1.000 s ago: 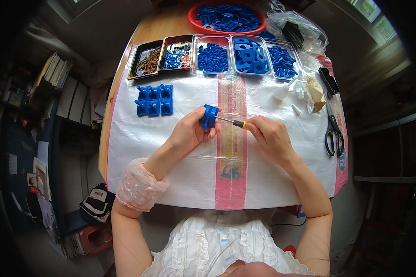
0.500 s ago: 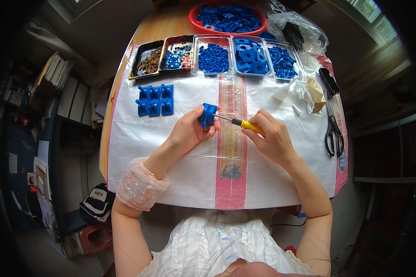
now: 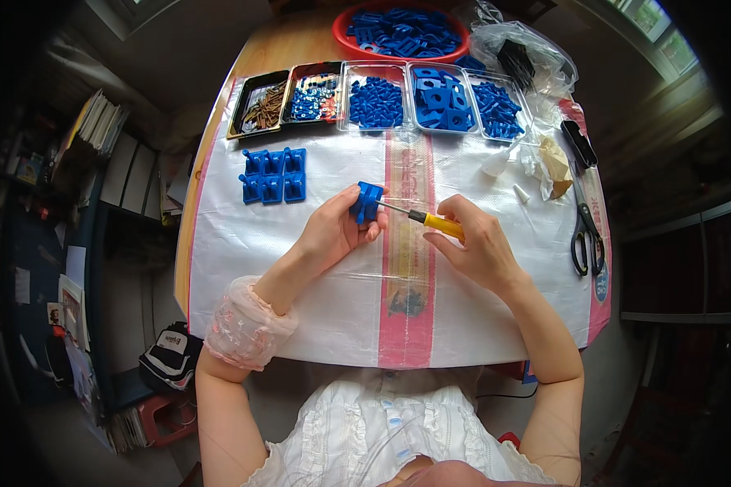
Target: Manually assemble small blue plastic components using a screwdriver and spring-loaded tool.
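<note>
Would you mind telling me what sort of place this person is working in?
Probably a home workroom used for small assembly: a wooden table under a woven plastic sheet, trays of blue plastic parts, and cluttered bookshelves beside it.

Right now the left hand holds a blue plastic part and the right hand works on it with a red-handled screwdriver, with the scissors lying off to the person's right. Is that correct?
Not quite. The screwdriver has a yellow handle, not a red one, as the head view shows. The rest stands: the left hand holds the blue plastic part, the right hand works the screwdriver's tip against it, and the scissors lie off to the person's right.
</note>
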`<state>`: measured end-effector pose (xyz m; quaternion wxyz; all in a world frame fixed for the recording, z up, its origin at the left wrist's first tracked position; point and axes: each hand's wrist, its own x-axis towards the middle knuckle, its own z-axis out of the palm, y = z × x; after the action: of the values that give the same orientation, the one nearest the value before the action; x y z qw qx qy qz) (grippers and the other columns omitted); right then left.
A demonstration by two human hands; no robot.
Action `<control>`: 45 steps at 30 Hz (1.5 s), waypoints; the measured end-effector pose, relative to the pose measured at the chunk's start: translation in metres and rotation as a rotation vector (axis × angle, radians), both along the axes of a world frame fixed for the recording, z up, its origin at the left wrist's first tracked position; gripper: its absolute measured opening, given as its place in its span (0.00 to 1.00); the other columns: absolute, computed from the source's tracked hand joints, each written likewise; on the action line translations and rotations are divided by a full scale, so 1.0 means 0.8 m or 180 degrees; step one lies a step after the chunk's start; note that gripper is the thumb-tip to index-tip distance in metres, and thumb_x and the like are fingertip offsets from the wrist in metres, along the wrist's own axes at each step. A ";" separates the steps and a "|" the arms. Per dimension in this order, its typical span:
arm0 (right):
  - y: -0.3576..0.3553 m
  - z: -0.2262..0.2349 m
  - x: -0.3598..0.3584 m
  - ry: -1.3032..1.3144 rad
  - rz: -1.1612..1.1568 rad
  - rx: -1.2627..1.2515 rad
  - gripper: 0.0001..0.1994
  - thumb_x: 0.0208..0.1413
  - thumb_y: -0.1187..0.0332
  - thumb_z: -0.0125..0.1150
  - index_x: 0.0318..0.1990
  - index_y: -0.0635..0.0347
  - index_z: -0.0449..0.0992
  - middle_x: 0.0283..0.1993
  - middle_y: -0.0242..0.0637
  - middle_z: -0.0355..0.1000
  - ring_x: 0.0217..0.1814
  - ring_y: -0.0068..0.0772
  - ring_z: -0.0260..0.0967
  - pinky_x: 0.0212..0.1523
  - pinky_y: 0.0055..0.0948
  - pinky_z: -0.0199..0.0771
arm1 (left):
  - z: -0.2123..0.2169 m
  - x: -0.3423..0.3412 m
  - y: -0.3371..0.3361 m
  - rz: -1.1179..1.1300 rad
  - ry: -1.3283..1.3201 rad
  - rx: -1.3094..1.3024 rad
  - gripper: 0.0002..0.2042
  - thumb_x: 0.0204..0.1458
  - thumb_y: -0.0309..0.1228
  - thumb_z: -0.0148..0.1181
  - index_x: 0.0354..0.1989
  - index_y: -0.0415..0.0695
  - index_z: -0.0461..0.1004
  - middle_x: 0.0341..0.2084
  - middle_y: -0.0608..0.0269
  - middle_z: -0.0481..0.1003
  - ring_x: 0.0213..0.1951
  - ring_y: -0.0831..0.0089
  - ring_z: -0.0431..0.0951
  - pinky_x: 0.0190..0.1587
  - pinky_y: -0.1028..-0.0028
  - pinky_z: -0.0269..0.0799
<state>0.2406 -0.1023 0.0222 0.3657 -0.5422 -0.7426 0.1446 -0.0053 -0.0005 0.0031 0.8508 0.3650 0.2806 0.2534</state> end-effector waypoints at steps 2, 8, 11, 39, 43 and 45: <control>0.000 -0.002 0.001 -0.0031 -0.0024 0.0010 0.13 0.58 0.70 0.71 0.41 0.63 0.71 0.33 0.42 0.74 0.30 0.48 0.75 0.31 0.40 0.74 | 0.001 0.001 0.000 0.0003 0.0035 -0.0007 0.25 0.75 0.43 0.35 0.68 0.37 0.65 0.36 0.59 0.79 0.34 0.77 0.75 0.44 0.76 0.71; 0.001 -0.001 0.001 -0.0232 -0.0109 -0.0069 0.10 0.60 0.69 0.70 0.37 0.63 0.74 0.33 0.41 0.74 0.28 0.42 0.75 0.29 0.37 0.73 | 0.000 0.000 0.000 0.0002 0.0019 -0.0022 0.25 0.75 0.44 0.35 0.68 0.37 0.66 0.36 0.59 0.79 0.35 0.77 0.75 0.43 0.76 0.71; 0.001 -0.003 0.003 -0.0371 -0.0185 -0.0076 0.10 0.63 0.65 0.67 0.36 0.62 0.74 0.31 0.40 0.74 0.28 0.44 0.74 0.29 0.39 0.72 | -0.004 0.000 0.001 -0.0027 -0.0016 -0.0018 0.25 0.75 0.43 0.35 0.66 0.36 0.66 0.37 0.58 0.79 0.35 0.77 0.76 0.44 0.75 0.73; -0.001 -0.003 0.000 -0.0236 -0.0118 -0.0274 0.10 0.63 0.65 0.67 0.40 0.61 0.73 0.32 0.42 0.76 0.31 0.48 0.76 0.32 0.41 0.74 | -0.001 0.000 0.000 -0.0013 0.0007 -0.0037 0.25 0.75 0.43 0.35 0.68 0.38 0.66 0.36 0.60 0.80 0.34 0.78 0.76 0.43 0.77 0.72; -0.001 0.000 -0.004 0.0005 -0.0128 -0.0069 0.10 0.60 0.69 0.69 0.41 0.62 0.72 0.34 0.44 0.75 0.32 0.51 0.76 0.33 0.42 0.75 | -0.001 -0.001 0.000 0.0025 0.0023 -0.0073 0.25 0.75 0.43 0.35 0.68 0.38 0.66 0.36 0.60 0.80 0.34 0.77 0.75 0.43 0.76 0.72; 0.000 -0.001 -0.001 -0.0017 -0.0098 -0.0189 0.11 0.58 0.71 0.69 0.40 0.62 0.72 0.35 0.45 0.75 0.33 0.51 0.76 0.34 0.43 0.75 | 0.001 0.000 0.000 -0.0002 0.0022 -0.0044 0.25 0.76 0.43 0.34 0.68 0.38 0.66 0.36 0.60 0.80 0.34 0.77 0.75 0.44 0.76 0.72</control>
<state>0.2396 -0.1026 0.0210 0.3497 -0.5645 -0.7305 0.1595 -0.0053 -0.0003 0.0040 0.8524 0.3600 0.2852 0.2499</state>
